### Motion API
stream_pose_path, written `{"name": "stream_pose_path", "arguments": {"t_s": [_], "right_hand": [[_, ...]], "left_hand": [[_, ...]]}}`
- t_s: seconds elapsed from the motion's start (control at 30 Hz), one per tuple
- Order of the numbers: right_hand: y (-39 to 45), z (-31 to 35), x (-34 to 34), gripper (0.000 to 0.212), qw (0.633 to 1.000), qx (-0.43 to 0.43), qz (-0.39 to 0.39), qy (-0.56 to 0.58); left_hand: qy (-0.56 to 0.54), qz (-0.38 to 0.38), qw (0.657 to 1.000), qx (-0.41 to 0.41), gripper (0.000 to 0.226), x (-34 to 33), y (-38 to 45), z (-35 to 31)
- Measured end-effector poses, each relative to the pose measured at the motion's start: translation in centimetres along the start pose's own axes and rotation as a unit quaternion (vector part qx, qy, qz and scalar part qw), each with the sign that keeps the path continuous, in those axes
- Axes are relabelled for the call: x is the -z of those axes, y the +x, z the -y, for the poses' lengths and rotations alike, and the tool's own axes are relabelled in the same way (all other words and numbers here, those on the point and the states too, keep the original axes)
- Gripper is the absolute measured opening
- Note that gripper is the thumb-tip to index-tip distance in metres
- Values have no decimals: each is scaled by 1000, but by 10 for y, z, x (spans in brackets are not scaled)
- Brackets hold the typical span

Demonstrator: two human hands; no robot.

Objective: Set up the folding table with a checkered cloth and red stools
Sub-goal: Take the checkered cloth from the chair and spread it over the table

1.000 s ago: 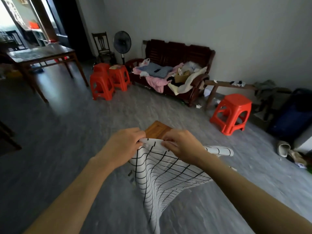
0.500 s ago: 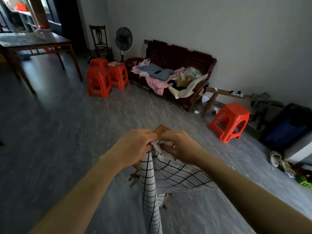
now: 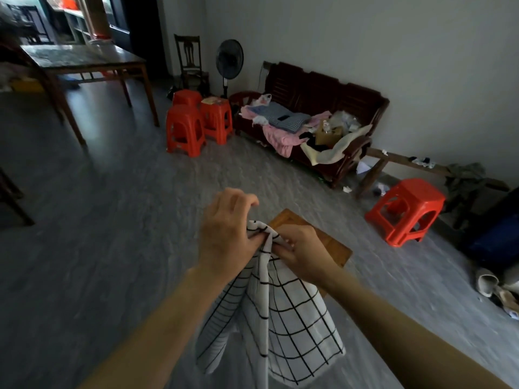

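- Left hand (image 3: 224, 234) and right hand (image 3: 302, 252): both are raised in front of the body, side by side and nearly touching, each with fingers curled round the same bunched top edge of the checkered cloth (image 3: 280, 318). Neither hand is free.
- Checkered cloth: white with a thin black grid. It is gathered at the grip and hangs straight down from the hands in loose folds, so its long axis is vertical. The lower edge hangs free below the forearms.
- Folding table (image 3: 317, 237): a brown wooden slab with a raised border, seen directly beyond and below the hands, slightly nearer the right hand. Its long side runs from upper left to lower right. Its legs are hidden, so whether it stands unfolded cannot be told.
- Key relation: the cloth hangs between the person and the tabletop; spreading it probably calls for drawing the hands apart and casting it forward.
- Red stools: one (image 3: 407, 211) stands to the right, well apart from the table; three more (image 3: 185, 130) are clustered far off by the sofa (image 3: 323, 94).
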State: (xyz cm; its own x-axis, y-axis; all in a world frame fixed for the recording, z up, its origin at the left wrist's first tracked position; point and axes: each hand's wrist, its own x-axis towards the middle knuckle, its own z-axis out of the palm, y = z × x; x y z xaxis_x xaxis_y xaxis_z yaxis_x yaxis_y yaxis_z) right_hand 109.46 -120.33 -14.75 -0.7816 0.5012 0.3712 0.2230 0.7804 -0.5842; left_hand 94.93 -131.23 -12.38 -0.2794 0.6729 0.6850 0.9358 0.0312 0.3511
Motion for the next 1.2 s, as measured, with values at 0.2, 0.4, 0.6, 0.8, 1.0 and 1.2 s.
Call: {"name": "stream_pose_path", "arguments": {"t_s": [0.2,0.4,0.6,0.8,1.0,1.2], "right_hand": [[16,-11,1,32,1000,-3,-11,-1],[28,-8,2,38,1000,9,-13,0],[33,-3,2,35,1000,8,-17,9],[35,3,-1,43,1000,5,-17,-10],[32,-10,5,31,997,-70,-25,-8],[35,-25,21,2,984,-83,-27,-154]], "left_hand": [[-17,-47,995,83,33,-13,-5,-8],[-75,-70,974,200,37,-15,-3,-8],[-241,69,958,137,25,-7,-9,-3],[-188,86,971,121,33,-13,-13,5],[-100,56,987,113,16,-5,-14,30],[-37,83,995,42,19,27,2,85]]}}
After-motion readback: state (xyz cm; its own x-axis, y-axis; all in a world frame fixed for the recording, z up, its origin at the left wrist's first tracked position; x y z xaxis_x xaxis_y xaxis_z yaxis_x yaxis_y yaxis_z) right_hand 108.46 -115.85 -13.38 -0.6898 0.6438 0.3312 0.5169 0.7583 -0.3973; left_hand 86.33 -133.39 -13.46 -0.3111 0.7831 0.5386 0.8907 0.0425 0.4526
